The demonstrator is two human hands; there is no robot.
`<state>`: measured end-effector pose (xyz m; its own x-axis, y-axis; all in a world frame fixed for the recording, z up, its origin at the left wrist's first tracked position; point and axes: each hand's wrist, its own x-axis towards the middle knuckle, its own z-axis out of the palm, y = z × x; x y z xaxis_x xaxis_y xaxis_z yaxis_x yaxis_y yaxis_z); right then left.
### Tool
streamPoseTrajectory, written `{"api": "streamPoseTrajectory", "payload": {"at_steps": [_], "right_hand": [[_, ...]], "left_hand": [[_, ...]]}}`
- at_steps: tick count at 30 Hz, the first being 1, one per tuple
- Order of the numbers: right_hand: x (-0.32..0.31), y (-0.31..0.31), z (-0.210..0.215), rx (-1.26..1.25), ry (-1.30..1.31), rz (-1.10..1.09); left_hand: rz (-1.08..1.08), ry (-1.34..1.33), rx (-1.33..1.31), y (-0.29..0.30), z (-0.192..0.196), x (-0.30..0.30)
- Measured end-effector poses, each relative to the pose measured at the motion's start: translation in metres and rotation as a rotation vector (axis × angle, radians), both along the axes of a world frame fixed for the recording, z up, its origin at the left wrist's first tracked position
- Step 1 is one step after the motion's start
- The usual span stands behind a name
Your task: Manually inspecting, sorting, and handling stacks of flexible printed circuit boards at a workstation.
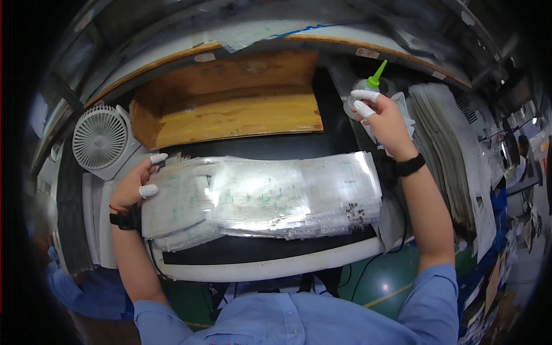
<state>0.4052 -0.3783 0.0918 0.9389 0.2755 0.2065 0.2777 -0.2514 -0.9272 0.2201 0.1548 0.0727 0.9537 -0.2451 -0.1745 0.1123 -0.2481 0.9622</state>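
Note:
A wide layered stack of clear, thin plastic sheets (259, 190) with green and dark printed marks lies across the dark work surface in front of me. My left hand (135, 183) rests at the stack's left edge, thumb and forefinger spread apart and touching it. At the far right, my right hand (385, 118) is closed around a translucent squeeze bottle (372, 84) with a bright green pointed nozzle, which points up. Its fingers cover part of the bottle's body. White finger cots cover the thumb and forefinger of both hands.
An open cardboard box (230, 118) stands behind the sheets, below a wood-edged shelf (322, 43). A white fan (100, 141) is at the left. Tall grey sheet stacks (448, 155) fill the right side. A white padded edge (270, 269) borders the front.

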Motion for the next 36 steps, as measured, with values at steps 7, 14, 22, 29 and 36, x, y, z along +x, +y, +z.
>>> {"api": "streamPoseTrajectory", "payload": {"at_steps": [7,14,22,29,36], "right_hand": [[-0.011,-0.004,-0.021,0.003,0.231,-0.085],[-0.025,-0.045,0.016,-0.225,0.427,0.382],[-0.056,-0.022,0.005,-0.431,0.369,0.326],[-0.085,-0.017,0.012,-0.652,0.131,0.268],[-0.089,-0.002,0.014,-0.665,0.139,0.219]], "left_hand": [[0.01,-0.026,0.07,0.001,0.001,0.001],[-0.001,0.074,-0.013,-0.001,0.002,0.002],[0.012,0.04,0.022,-0.004,0.006,0.0],[0.026,-0.019,0.145,-0.001,0.005,-0.001],[0.069,0.016,0.257,0.006,0.016,-0.007]]}}
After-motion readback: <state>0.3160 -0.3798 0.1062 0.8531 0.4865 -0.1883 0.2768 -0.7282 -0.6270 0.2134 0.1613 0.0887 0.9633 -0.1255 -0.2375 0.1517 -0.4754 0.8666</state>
